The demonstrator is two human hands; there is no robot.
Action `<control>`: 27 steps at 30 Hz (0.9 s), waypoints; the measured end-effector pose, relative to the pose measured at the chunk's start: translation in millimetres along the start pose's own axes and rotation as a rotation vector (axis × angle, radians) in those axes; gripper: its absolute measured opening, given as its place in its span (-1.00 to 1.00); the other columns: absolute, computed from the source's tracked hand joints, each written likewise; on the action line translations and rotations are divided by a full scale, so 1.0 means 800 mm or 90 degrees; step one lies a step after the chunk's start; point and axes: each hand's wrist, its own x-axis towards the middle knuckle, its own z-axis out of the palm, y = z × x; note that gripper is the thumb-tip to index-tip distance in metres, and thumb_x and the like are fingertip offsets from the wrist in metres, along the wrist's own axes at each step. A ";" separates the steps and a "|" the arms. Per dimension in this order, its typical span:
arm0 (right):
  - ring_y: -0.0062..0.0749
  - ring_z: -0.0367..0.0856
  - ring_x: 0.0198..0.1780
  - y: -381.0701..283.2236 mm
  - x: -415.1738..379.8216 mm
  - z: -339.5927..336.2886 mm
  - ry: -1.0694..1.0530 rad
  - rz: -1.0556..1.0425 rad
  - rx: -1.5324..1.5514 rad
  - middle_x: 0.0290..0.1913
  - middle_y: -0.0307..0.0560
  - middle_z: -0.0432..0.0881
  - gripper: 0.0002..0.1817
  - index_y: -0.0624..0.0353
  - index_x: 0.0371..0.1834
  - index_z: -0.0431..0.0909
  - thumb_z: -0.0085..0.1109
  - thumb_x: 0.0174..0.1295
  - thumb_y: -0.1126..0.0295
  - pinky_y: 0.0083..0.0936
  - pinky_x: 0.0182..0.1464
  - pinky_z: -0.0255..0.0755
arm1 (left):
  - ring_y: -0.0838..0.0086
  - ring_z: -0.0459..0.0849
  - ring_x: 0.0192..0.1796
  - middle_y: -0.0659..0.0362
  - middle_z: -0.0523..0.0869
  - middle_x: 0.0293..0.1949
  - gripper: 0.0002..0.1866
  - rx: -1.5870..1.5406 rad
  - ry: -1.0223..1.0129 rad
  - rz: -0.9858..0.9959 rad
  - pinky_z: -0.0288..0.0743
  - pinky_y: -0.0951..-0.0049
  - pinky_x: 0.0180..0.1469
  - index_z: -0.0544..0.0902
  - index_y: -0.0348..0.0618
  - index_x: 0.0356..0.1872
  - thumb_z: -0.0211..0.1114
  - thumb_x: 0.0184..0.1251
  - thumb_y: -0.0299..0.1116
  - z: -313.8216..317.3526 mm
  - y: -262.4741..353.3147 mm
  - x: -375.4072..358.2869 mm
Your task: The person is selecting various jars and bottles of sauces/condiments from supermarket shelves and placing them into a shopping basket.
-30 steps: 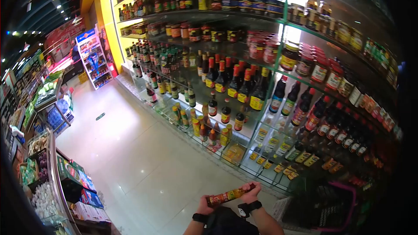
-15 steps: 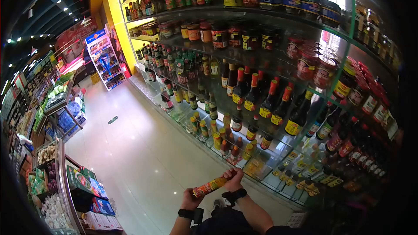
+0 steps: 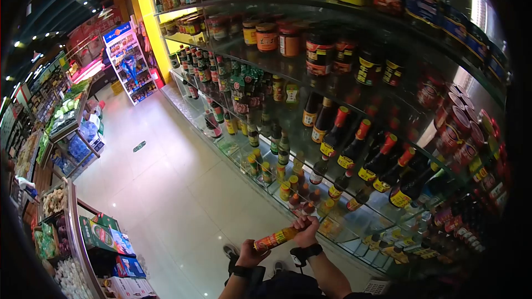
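Note:
A sauce bottle [image 3: 275,238] with a red and yellow label is held sideways in front of my body, low in the view. My left hand [image 3: 252,254] is closed around its left end. At its other end, my right hand [image 3: 306,229] is wrapped round it, covering that tip. The bottle slants slightly, its right end higher. Just beyond the hands, small sauce bottles with yellow caps [image 3: 285,190] stand on the low glass shelf. Dark bottles with red caps [image 3: 334,133] line the shelf above, out of reach of both hands.
Glass shelving [image 3: 260,185] runs along the right, stocked with jars [image 3: 267,37] and bottles. At left stands a produce stand [image 3: 83,238] with boxes [image 3: 108,238] beside it. The pale tiled floor [image 3: 166,205] stretches between them to a white display rack [image 3: 130,63].
The view has shifted forward, so the shelves look nearer and larger. Both hands, still on the bottle, appear slightly farther right. Both shoes now show below them.

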 end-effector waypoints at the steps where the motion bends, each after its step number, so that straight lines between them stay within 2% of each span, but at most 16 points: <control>1: -0.49 0.14 -0.63 0.001 0.005 0.008 0.002 -0.010 -0.012 -0.74 -0.34 0.11 -0.79 0.02 -0.67 0.26 -0.02 -0.07 0.19 -0.41 -0.32 0.22 | 0.42 0.58 -0.16 0.02 0.57 -0.10 -0.63 -0.001 0.000 -0.005 0.37 0.41 0.12 0.39 -0.33 -0.02 0.04 0.22 -0.29 0.006 0.012 0.003; 3: -0.49 0.14 -0.63 0.008 0.016 0.026 0.015 -0.029 -0.017 -0.74 -0.35 0.12 -0.79 0.01 -0.67 0.26 -0.02 -0.06 0.19 -0.41 -0.33 0.22 | 0.46 0.58 -0.19 0.02 0.57 -0.11 -0.70 0.804 -0.089 0.191 0.47 0.50 -0.03 0.39 -0.38 -0.05 0.02 0.22 -0.43 0.012 0.040 0.010; 4: -0.50 0.14 -0.63 0.013 0.021 0.038 0.024 -0.047 -0.021 -0.73 -0.35 0.13 -0.79 0.01 -0.66 0.26 -0.02 -0.06 0.19 -0.42 -0.34 0.22 | 0.46 0.58 -0.19 0.02 0.57 -0.11 -0.70 0.805 -0.094 0.188 0.47 0.50 -0.03 0.39 -0.38 -0.05 0.02 0.22 -0.43 0.005 0.048 0.022; 6: -0.51 0.14 -0.63 0.023 0.040 0.056 0.027 -0.059 -0.011 -0.73 -0.35 0.14 -0.79 0.01 -0.66 0.26 -0.01 -0.06 0.19 -0.43 -0.35 0.22 | 0.54 0.66 -0.34 0.18 0.67 -0.46 -0.77 0.593 -0.057 0.247 0.52 0.54 -0.19 0.55 -0.27 -0.45 0.43 -0.11 -0.44 -0.026 0.063 0.067; 7: -0.52 0.14 -0.63 0.029 0.058 0.059 0.019 -0.092 -0.013 -0.72 -0.35 0.15 -0.79 0.01 -0.65 0.26 -0.01 -0.05 0.19 -0.44 -0.35 0.22 | 0.54 0.66 -0.38 0.15 0.67 -0.47 -0.74 0.405 -0.112 0.166 0.53 0.54 -0.28 0.54 -0.29 -0.46 0.45 -0.12 -0.40 -0.045 0.077 0.099; 8: -0.52 0.14 -0.63 0.037 0.071 0.066 0.010 -0.125 -0.015 -0.72 -0.35 0.16 -0.79 0.01 -0.64 0.27 -0.02 -0.03 0.19 -0.45 -0.35 0.22 | 0.54 0.66 -0.38 0.15 0.67 -0.47 -0.74 0.411 -0.117 0.163 0.53 0.54 -0.28 0.54 -0.29 -0.46 0.45 -0.12 -0.40 -0.060 0.091 0.129; 10: -0.51 0.17 -0.61 0.051 0.083 0.110 -0.032 -0.143 -0.058 -0.69 -0.34 0.18 -0.80 0.01 -0.62 0.27 -0.01 0.00 0.19 -0.43 -0.33 0.24 | 0.57 0.64 -0.40 0.15 0.66 -0.49 -0.71 0.146 -0.133 0.048 0.53 0.52 -0.30 0.54 -0.30 -0.48 0.47 -0.14 -0.37 -0.081 0.125 0.166; 11: -0.50 0.19 -0.59 0.061 0.096 0.126 -0.031 -0.130 -0.018 -0.68 -0.34 0.19 -0.79 0.01 -0.61 0.27 0.00 0.01 0.19 -0.42 -0.32 0.26 | 0.57 0.63 -0.42 0.15 0.66 -0.49 -0.67 0.701 -0.058 0.292 0.53 0.51 -0.32 0.52 -0.31 -0.45 0.49 -0.16 -0.35 0.008 0.181 0.085; 14: -0.47 0.23 -0.55 0.085 0.116 0.219 -0.046 -0.146 -0.013 -0.67 -0.32 0.19 -0.79 0.02 -0.59 0.28 0.04 0.03 0.20 -0.36 -0.28 0.28 | 0.56 0.62 -0.45 0.18 0.65 -0.52 -0.62 0.673 -0.081 0.379 0.52 0.53 -0.35 0.51 -0.36 -0.38 0.50 -0.21 -0.41 -0.047 0.234 0.171; 15: -0.46 0.23 -0.55 0.094 0.125 0.244 -0.054 -0.143 -0.029 -0.68 -0.32 0.18 -0.79 0.02 -0.58 0.29 0.03 0.04 0.20 -0.36 -0.29 0.28 | 0.46 0.63 -0.34 0.14 0.65 -0.42 -0.59 0.757 -0.056 0.414 0.52 0.42 -0.26 0.48 -0.35 -0.28 0.35 0.00 -0.22 0.004 0.274 0.114; 16: -0.45 0.23 -0.56 0.099 0.135 0.268 -0.062 -0.140 -0.045 -0.68 -0.32 0.18 -0.79 0.03 -0.58 0.29 0.02 0.06 0.20 -0.36 -0.29 0.28 | 0.46 0.63 -0.34 0.14 0.65 -0.42 -0.59 0.761 -0.063 0.409 0.52 0.42 -0.26 0.48 -0.35 -0.28 0.35 0.00 -0.22 0.040 0.308 0.090; 18: -0.42 0.25 -0.56 0.102 0.159 0.314 -0.179 -0.156 -0.083 -0.68 -0.27 0.19 -0.78 0.06 -0.60 0.29 0.03 0.07 0.23 -0.40 -0.31 0.23 | 0.32 0.61 -0.19 0.08 0.62 -0.23 -0.54 0.090 -0.079 -0.075 0.49 0.24 -0.10 0.44 -0.29 -0.19 0.04 0.21 -0.01 0.084 0.362 0.072; 19: -0.42 0.24 -0.57 0.102 0.170 0.338 -0.186 -0.156 -0.102 -0.69 -0.26 0.20 -0.78 0.07 -0.59 0.31 0.03 0.07 0.22 -0.40 -0.33 0.22 | 0.24 0.57 -0.13 0.08 0.55 -0.15 -0.47 0.167 -0.110 -0.093 0.44 0.15 -0.03 0.41 -0.19 -0.11 -0.22 0.28 0.09 0.088 0.380 0.077; 20: -0.41 0.24 -0.57 0.100 0.182 0.362 -0.193 -0.156 -0.120 -0.69 -0.26 0.21 -0.77 0.09 -0.58 0.33 0.02 0.08 0.21 -0.40 -0.34 0.22 | 0.24 0.57 -0.13 0.08 0.55 -0.15 -0.47 0.172 -0.110 -0.101 0.44 0.15 -0.03 0.41 -0.19 -0.11 -0.22 0.28 0.09 0.087 0.396 0.088; 22: -0.42 0.29 -0.53 0.090 0.208 0.401 -0.214 -0.121 -0.131 -0.68 -0.27 0.22 -0.78 0.09 -0.56 0.32 0.03 0.08 0.21 -0.37 -0.34 0.29 | 0.41 0.57 -0.24 0.16 0.55 -0.26 -0.55 0.022 -0.358 -0.185 0.50 0.38 -0.17 0.41 -0.15 -0.08 -0.14 0.30 0.02 0.086 0.422 0.110; 27: -0.36 0.42 -0.49 0.053 0.273 0.477 -0.102 -0.122 -0.222 -0.59 -0.22 0.40 -0.70 0.10 -0.52 0.35 0.07 0.17 0.13 -0.36 -0.31 0.37 | 0.60 0.52 -0.40 0.20 0.54 -0.36 -0.61 -0.014 -0.309 -0.127 0.47 0.63 -0.38 0.40 -0.15 -0.08 -0.11 0.34 -0.04 0.177 0.464 0.127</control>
